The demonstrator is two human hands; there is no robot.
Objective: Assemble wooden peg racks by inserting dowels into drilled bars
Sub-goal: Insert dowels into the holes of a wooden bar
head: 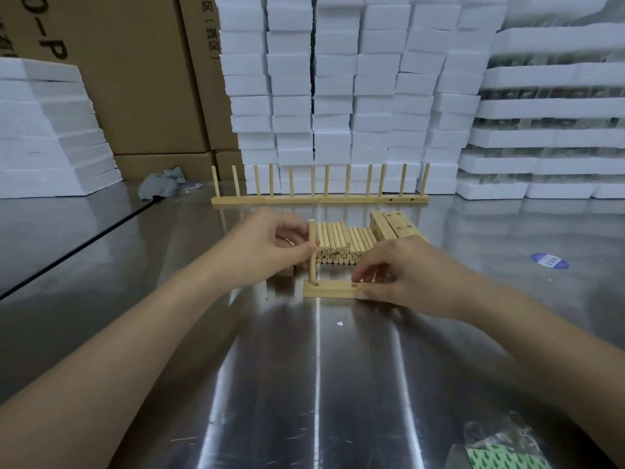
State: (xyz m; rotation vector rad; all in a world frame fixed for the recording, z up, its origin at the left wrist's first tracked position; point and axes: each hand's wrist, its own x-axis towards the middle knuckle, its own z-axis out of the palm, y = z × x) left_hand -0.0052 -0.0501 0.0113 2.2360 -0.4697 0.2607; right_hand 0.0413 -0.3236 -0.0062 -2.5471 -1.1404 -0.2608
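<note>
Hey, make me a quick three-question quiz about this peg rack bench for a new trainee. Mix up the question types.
1. True or false: the left hand pinches an upright dowel at the left end of the bar.
2. What is the right hand doing? A) keeping a grip on the bar B) picking from the dowel pile C) hanging idle
3. Fill in: the finished racks stand in front of stacked ___ foam blocks.

Key: 1 true; 2 A; 3 white

Head-worn wide view, forward-down, close above table (304,384).
</note>
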